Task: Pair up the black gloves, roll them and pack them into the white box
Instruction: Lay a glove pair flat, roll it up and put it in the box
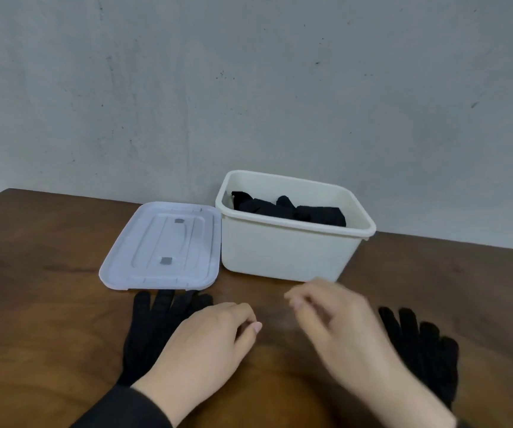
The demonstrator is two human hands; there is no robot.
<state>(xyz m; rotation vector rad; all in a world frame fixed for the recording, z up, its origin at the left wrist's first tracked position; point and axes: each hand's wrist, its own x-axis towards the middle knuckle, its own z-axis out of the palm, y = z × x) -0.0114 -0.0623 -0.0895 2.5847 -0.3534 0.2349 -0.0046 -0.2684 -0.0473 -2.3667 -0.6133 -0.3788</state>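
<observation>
A white box (283,254) stands open on the brown table with several rolled black gloves (292,210) inside. One loose black glove (150,329) lies flat at the left, fingers pointing away, partly under my left hand (205,347). Another black glove (425,347) lies flat at the right, partly behind my right hand (338,322). Both hands hover over the table between the two gloves, fingers loosely curled, holding nothing. My right hand is blurred.
The box's translucent white lid (162,248) lies flat on the table (33,273) just left of the box. A grey wall (249,88) rises directly behind the table's far edge.
</observation>
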